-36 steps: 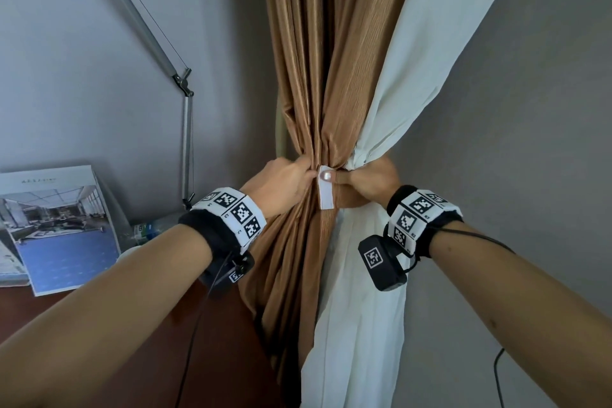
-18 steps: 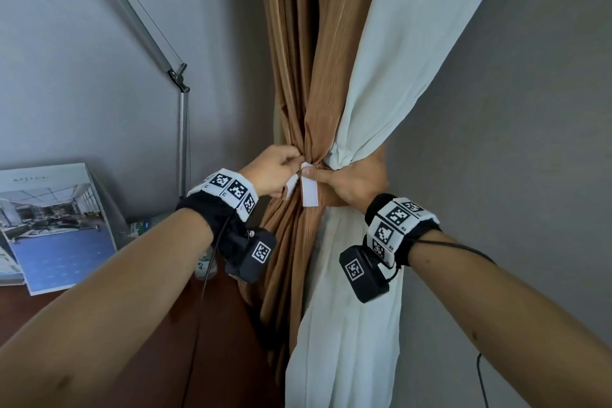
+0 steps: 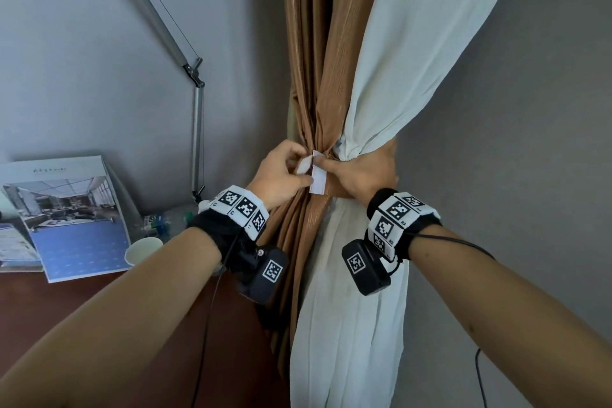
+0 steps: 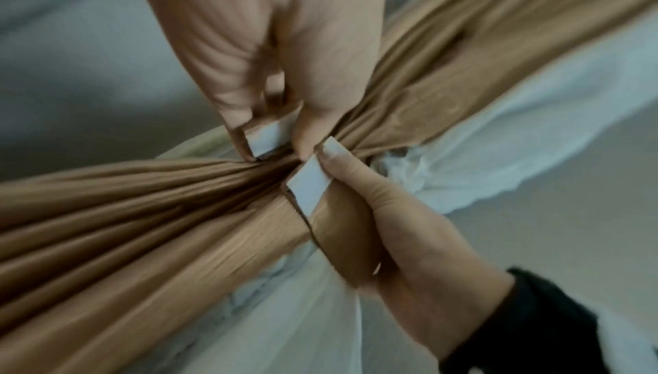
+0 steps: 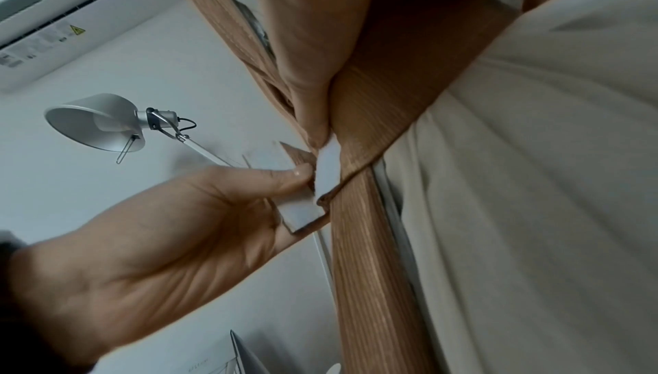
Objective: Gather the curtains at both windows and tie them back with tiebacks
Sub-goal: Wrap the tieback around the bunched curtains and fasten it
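Note:
A brown curtain (image 3: 318,76) and a white sheer curtain (image 3: 397,76) are bunched together at a narrow waist. A brown tieback band (image 4: 342,239) wraps that waist, and each of its ends carries a white fastener patch. My left hand (image 3: 298,175) pinches one end, its patch (image 4: 267,138) showing between thumb and finger. My right hand (image 3: 334,169) grips the band and holds the other end, with its patch (image 4: 310,186) under the thumb. The two patches (image 5: 327,172) lie close together and slightly apart. The back of the band is hidden behind the curtains.
A metal desk lamp arm (image 3: 197,129) rises at the left, its shade (image 5: 96,124) above. On the dark wooden desk (image 3: 66,308) stand a brochure (image 3: 66,215), a paper cup (image 3: 142,250) and a bottle (image 3: 165,220). A grey wall lies to the right.
My left hand has let go of the curtain bunch and now pinches the tieback's free end, bringing its white patch near the one my right hand holds. The right hand kept its grip.

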### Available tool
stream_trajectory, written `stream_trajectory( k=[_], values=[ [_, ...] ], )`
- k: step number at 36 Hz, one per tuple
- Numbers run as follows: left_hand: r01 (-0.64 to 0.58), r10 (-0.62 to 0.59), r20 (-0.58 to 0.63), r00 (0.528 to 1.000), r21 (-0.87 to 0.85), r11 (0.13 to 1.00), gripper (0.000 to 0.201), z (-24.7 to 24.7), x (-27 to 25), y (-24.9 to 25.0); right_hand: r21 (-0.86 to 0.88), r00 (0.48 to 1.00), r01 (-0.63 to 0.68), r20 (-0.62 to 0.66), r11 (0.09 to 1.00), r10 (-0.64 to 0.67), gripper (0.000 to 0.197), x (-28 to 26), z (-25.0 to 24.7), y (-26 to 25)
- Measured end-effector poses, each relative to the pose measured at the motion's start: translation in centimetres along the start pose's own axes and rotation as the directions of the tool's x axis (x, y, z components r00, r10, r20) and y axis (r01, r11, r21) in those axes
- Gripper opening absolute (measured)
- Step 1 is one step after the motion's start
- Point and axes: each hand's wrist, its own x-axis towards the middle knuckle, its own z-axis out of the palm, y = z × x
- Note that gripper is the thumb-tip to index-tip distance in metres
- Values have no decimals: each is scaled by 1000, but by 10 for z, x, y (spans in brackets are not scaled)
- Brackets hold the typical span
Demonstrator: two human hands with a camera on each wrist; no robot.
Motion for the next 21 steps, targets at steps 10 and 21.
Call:
stream_trajectory(
  k=[10, 21],
  values=[
    [122, -93, -250, 964, 100, 988, 28, 5, 0, 8, -49, 999, -34, 16, 998, 35, 126, 4, -1, 0],
    [-38, 96, -116, 989, 426, 904, 37, 12, -4, 30, 0, 998, -8, 55, 1000, 8, 123, 6, -5, 3]
  ],
)
